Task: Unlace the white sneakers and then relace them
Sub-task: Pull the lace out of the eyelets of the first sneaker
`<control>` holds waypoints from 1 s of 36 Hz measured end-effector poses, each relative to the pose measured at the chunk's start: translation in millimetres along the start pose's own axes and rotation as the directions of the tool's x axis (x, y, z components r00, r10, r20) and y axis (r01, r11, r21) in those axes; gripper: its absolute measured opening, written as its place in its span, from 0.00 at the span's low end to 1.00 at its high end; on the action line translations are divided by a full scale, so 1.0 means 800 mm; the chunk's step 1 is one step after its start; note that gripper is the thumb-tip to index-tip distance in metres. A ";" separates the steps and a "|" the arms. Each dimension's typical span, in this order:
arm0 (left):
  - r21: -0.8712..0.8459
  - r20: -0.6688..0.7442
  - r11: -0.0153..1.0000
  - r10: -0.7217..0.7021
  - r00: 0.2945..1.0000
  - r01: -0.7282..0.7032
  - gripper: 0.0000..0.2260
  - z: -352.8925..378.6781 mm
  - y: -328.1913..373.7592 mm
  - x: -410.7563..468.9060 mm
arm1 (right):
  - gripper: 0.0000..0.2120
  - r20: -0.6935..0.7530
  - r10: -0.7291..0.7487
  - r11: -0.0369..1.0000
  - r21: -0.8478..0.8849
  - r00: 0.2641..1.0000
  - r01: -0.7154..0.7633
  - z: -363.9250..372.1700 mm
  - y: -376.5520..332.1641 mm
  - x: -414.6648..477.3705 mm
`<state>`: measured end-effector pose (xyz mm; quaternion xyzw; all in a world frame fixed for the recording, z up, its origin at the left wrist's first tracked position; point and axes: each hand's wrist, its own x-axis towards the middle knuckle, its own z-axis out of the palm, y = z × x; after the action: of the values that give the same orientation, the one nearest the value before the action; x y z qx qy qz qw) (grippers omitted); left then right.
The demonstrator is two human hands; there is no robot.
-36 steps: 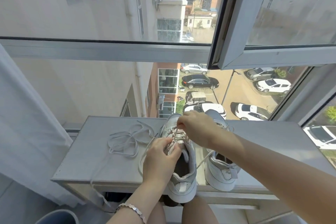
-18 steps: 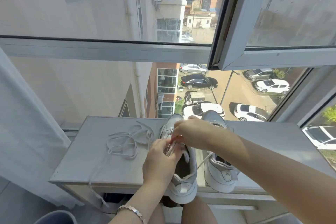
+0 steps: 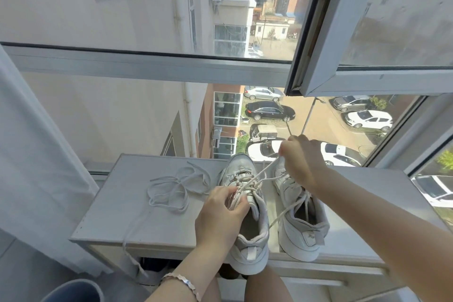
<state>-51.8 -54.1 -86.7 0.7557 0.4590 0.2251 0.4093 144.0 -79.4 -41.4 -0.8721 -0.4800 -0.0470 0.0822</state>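
lifting off the eyelets [image 3: 241, 179], the right hand [image 3: 301, 164] now pinches the lace [image 3: 266, 170] taut, one crossing through; left hand [image 3: 220, 216] grips the sneaker [image 3: 252, 250].

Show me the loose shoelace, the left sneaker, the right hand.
loose shoelace [image 3: 180, 180]: head view, coiled loops.
left sneaker [image 3: 251, 252]: head view, heel tab.
right hand [image 3: 302, 164]: head view, its back.

The left sneaker [image 3: 250, 252] and the right sneaker [image 3: 297, 245] are seen to be made of smooth, matt white leather-like material, lined with grey cloth at the collars. The threaded lace [image 3: 260, 176] is a round woven cord, and the loose lace [image 3: 169, 189] is flat woven cloth. The table [image 3: 117, 216] is finished smooth and matt. The curtain [image 3: 36, 167] is made of thin white cloth, the bracelet [image 3: 182, 282] of shiny metal.
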 end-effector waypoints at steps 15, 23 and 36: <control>0.009 0.004 1.000 -0.010 1.000 0.010 0.12 -0.001 0.002 -0.002 | 0.13 0.243 -0.480 0.869 0.003 0.843 0.494 -0.006 -0.049 -0.027; 0.025 -0.015 1.000 0.006 1.000 -0.006 0.14 0.001 0.003 -0.001 | 0.07 0.146 0.106 0.990 0.082 0.984 -0.119 0.005 0.016 0.019; 0.034 0.006 0.999 -0.014 1.000 0.014 0.12 -0.001 0.002 0.000 | 0.13 0.377 -0.494 0.870 0.211 0.784 0.447 -0.007 -0.057 -0.014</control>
<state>-51.4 -54.5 -84.7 0.7600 0.4666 0.2121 0.3996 99.1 -65.4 -33.6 -0.7080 -0.6903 0.1486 0.0107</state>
